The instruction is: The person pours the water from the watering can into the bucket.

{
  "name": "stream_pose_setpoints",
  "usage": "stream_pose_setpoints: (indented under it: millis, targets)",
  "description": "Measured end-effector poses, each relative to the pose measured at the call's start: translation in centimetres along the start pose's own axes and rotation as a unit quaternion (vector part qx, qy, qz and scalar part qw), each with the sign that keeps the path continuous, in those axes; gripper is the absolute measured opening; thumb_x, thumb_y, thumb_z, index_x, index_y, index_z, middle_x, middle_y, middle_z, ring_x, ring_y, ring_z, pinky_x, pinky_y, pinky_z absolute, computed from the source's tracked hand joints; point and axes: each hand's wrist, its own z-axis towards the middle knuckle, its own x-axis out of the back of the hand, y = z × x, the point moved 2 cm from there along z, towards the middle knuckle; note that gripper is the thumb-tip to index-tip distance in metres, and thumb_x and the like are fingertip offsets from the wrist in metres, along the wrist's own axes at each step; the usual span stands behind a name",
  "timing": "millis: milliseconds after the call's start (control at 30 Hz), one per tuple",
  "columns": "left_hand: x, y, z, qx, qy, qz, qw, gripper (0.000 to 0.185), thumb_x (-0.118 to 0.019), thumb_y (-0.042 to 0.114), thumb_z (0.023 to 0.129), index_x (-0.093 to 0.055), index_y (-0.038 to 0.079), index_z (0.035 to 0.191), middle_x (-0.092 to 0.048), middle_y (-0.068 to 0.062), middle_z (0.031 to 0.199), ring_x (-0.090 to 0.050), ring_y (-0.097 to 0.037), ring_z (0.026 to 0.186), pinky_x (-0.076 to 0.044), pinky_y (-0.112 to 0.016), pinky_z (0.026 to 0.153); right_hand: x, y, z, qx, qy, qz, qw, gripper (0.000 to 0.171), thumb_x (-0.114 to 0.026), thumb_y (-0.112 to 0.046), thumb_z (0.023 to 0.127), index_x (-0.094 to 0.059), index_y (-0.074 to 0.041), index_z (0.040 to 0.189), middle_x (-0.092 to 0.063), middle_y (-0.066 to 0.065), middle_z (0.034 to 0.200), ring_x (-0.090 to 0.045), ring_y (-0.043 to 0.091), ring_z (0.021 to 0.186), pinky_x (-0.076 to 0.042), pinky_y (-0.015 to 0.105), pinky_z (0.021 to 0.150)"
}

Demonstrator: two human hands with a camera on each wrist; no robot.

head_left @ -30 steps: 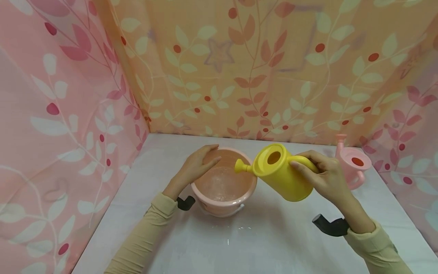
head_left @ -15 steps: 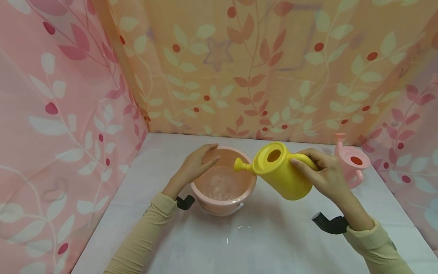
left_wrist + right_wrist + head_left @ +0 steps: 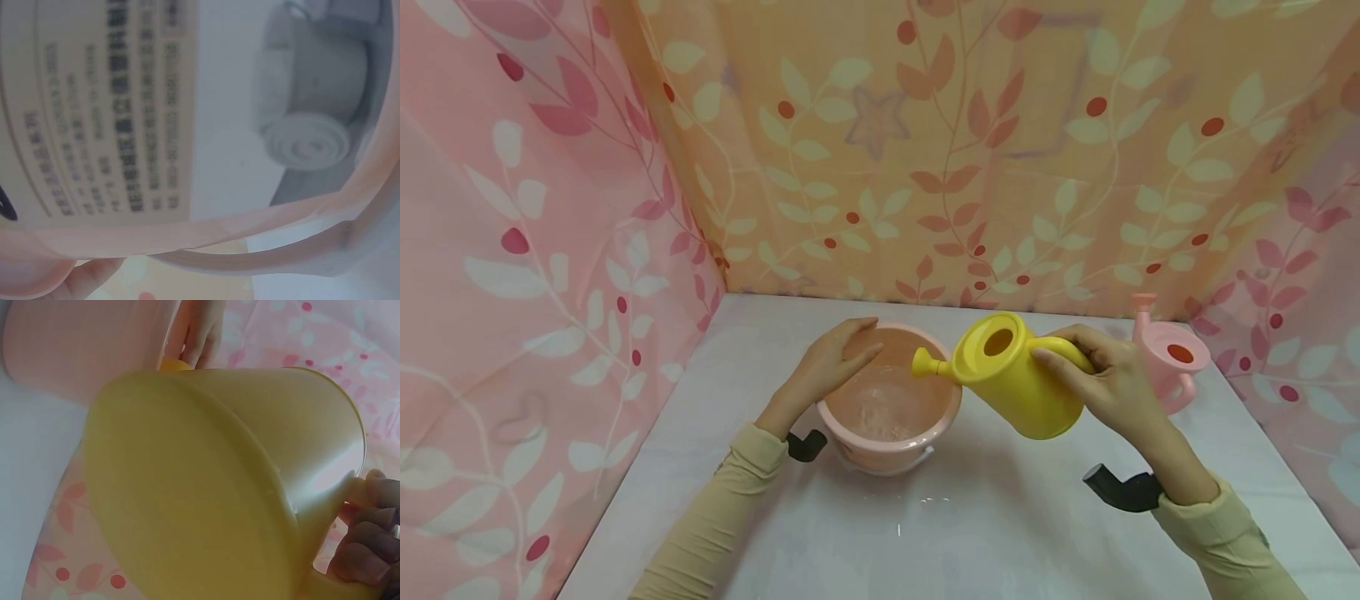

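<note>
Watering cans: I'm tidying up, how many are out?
2. A yellow watering can tilted over the pink basin; a pink watering can at the table's far right.

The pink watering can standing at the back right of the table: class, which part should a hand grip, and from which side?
Grip the loop handle of the pink watering can, probably coming from the near right. The handle curves out on the side facing the viewer, the spout rises at the far side, and the right hand with the yellow watering can blocks the left.

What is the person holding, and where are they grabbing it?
The right hand grips the yellow watering can by its handle. The left hand rests on the rim of the pink bucket.
</note>
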Motion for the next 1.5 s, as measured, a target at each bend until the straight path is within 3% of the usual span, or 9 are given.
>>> stream_pose_setpoints:
  millis: [900, 1500]
  targets:
    - [0.04, 0.02, -0.10, -0.004, 0.000, 0.005, 1.0000, 0.053, -0.054, 0.045, 0.091, -0.045, 0.021, 0.137, -0.051, 0.003, 0.135, -0.042, -0.017, 0.129, -0.034, -0.041, 0.106, -0.09, 0.20, -0.19, -0.012, -0.007, -0.004, 1.000, 0.027, -0.074, 0.006, 0.072, -0.068, -0.011, 0.092, -0.060, -0.008, 0.074, -0.048, 0.002, 0.063, -0.042, 0.012, 0.056]
    - [-0.06, -0.08, 0.00, -0.003, -0.003, 0.001, 1.0000, 0.052, -0.053, 0.045, 0.091, -0.045, 0.021, 0.137, -0.050, 0.003, 0.136, -0.041, -0.017, 0.129, -0.034, -0.041, 0.106, -0.23, -0.07, 0.11, 0.008, -0.008, 0.003, 1.000, 0.027, -0.074, 0.007, 0.071, -0.068, -0.010, 0.091, -0.062, -0.007, 0.076, -0.051, 0.002, 0.064, -0.045, 0.010, 0.058]
